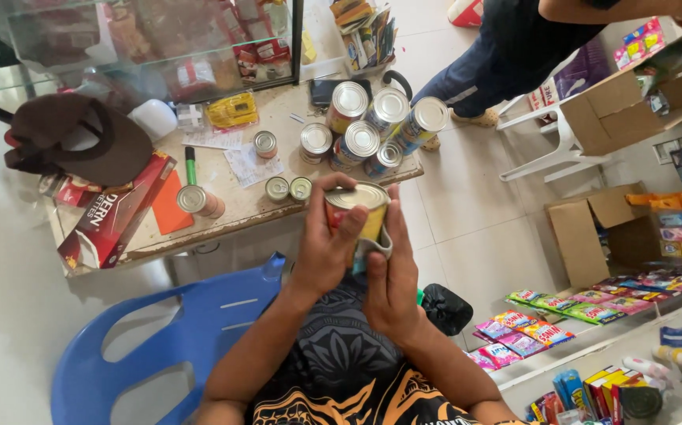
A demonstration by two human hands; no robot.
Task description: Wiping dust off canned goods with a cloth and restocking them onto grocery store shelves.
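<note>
Both my hands hold one tin can (354,206) with a silver lid and a yellow and red label, raised over my lap. My left hand (327,245) wraps its side with the fingers over the rim. My right hand (392,279) presses against the can's other side and also pinches a pale cloth (378,244) under it. Just beyond, on the wooden table (231,201), stand several more tin cans (372,126), large ones in a cluster and small ones (289,188) near the front edge.
A brown cap (81,142), a red carton (116,212), a green marker (190,165) and paper slips lie on the table. A blue plastic chair (191,330) is at my left. Another person (514,47) stands beyond the table by a white chair (553,142) with cardboard boxes. Shelves of packets are on the right.
</note>
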